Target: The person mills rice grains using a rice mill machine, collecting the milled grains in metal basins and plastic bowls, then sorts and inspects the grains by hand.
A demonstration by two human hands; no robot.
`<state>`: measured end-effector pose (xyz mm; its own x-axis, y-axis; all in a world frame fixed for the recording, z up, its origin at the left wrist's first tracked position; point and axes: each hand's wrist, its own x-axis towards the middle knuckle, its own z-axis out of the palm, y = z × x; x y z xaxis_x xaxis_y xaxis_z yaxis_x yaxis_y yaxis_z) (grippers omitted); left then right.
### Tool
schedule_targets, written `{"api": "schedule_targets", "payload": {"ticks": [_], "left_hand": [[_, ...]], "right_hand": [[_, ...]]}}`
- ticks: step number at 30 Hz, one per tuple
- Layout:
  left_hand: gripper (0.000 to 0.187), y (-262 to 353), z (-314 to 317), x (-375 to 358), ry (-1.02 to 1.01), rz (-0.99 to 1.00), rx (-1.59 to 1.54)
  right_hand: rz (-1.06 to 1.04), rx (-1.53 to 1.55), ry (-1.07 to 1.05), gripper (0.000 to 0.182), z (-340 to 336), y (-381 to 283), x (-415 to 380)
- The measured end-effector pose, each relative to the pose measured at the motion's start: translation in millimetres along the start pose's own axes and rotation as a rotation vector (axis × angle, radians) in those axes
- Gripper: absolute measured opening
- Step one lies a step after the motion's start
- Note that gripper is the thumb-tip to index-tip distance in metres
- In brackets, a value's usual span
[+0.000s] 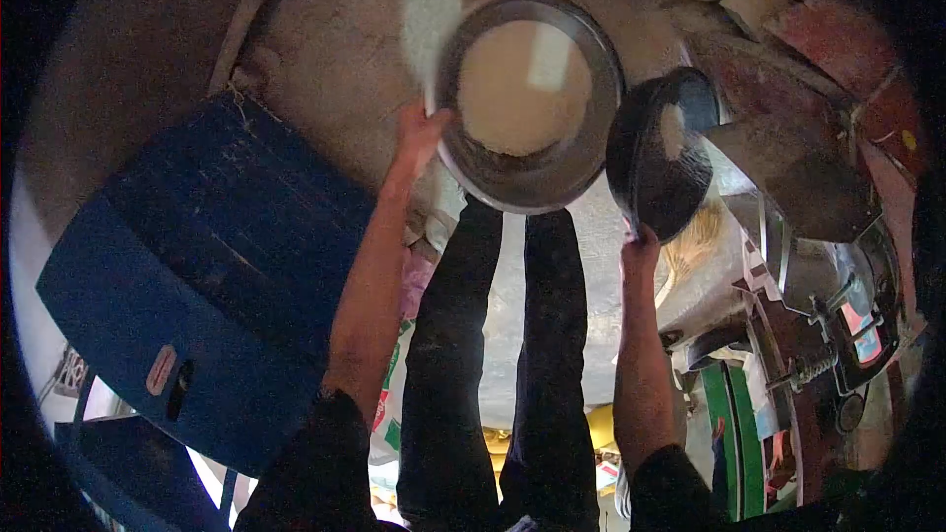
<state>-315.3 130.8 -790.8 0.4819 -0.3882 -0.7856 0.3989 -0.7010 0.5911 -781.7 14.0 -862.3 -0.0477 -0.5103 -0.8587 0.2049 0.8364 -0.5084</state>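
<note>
The left hand [422,133] grips the near-left rim of a wide metal pan [529,101] heaped with pale flour [520,87], held out over the floor ahead of the legs; the right hand [641,246] is closed on the lower edge of a dark bowl [662,153] just beside it, under a metal chute [788,172]. The pan looks stiff and thin-walled but weighty with its load. Held by one edge it would likely tip and spill, so the rim, taken firmly, seems the safest hold.

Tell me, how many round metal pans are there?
2. The big pan with pale flour sits in the middle, gripped by the left hand. The dark pan is to its right, tilted, held by the right hand. Others may be hidden.
</note>
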Motion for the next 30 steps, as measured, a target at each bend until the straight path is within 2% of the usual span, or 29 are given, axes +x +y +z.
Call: {"api": "schedule_targets", "payload": {"ticks": [2, 3, 5, 6, 7, 9, 11, 12, 14, 15, 16, 17, 18, 19, 21, 23, 24, 25, 26, 27, 28, 30], "left_hand": [[0.021, 0, -7, -15, 0.163, 0.041, 0.009], [0.021, -10, -9, -18, 0.155, 0.038, 0.007], [0.021, -35, -12, -21, 0.224, -0.016, -0.266], [0.021, -39, -13, -26, 0.22, -0.021, -0.266], [0.021, -42, -15, -30, 0.265, -0.062, -0.23], [0.021, -44, -15, -38, 0.307, -0.103, -0.191], [0.02, -41, -13, -44, 0.323, -0.052, -0.188], [0.02, -46, -12, -44, 0.319, -0.052, -0.19], [0.02, -58, -14, -42, 0.317, -0.018, -0.326], [0.02, -59, -16, -42, 0.317, -0.019, -0.328], [0.021, -60, -16, -41, 0.32, -0.036, -0.299], [0.023, -60, -16, -40, 0.321, -0.053, -0.27], [0.023, -61, -17, -38, 0.318, -0.054, -0.272], [0.024, -63, -18, -35, 0.35, -0.049, -0.206], [0.025, -65, -18, -33, 0.38, -0.043, -0.141], [0.026, -69, -18, -34, 0.385, -0.037, -0.334], [0.026, -66, -17, -35, 0.384, -0.04, -0.339], [0.025, -60, -17, -37, 0.41, -0.039, -0.217], [0.025, -57, -16, -37, 0.437, -0.038, -0.095], [0.025, -66, -18, -34, 0.438, -0.041, -0.101], [0.024, -81, -24, -27, 0.417, -0.038, -0.035], [0.024, -88, -30, -25, 0.407, -0.038, 0.031]], "right_hand": [[0.053, 0.08, 0.022, 0.025, -19, 10, 37], [0.049, 0.078, 0.03, 0.025, -32, 17, 57], [0.077, 0.137, 0.138, 0.025, -51, 27, 86], [0.077, 0.136, 0.144, 0.025, -29, 22, 78], [0.068, 0.136, 0.392, 0.026, 16, 10, 56], [0.059, 0.137, 0.643, 0.028, 43, -3, 37], [0.213, -0.032, 0.44, 0.037, 41, -12, 32], [0.209, -0.032, 0.442, 0.037, 50, -20, 26], [0.379, -0.096, 0.516, 0.041, 76, -36, 16], [0.378, -0.098, 0.517, 0.041, 76, -36, 20], [0.317, -0.265, 0.518, 0.044, 70, -32, 30], [0.218, -0.562, 0.518, 0.046, 65, -29, 47], [0.127, -0.869, 0.553, 0.05, 59, -26, 64], [-0.013, -1.306, 0.571, 0.053, 52, -25, 85], [-0.763, -1.426, 0.385, 0.052, 128, -34, 42], [-0.984, -1.411, 0.128, 0.048, 185, -39, 34], [-1.061, -1.438, 0.02, 0.045, 214, -40, 31], [-1.14, -1.461, -0.091, 0.042, 240, -40, 31], [-1.175, -1.447, -0.185, 0.04, 265, -41, 30], [-1.204, -1.43, -0.281, 0.039, 281, -39, 34], [-1.207, -1.432, -0.288, 0.039, 292, -36, 51], [-1.183, -1.754, -0.358, 0.041, 319, -23, 84]]}}
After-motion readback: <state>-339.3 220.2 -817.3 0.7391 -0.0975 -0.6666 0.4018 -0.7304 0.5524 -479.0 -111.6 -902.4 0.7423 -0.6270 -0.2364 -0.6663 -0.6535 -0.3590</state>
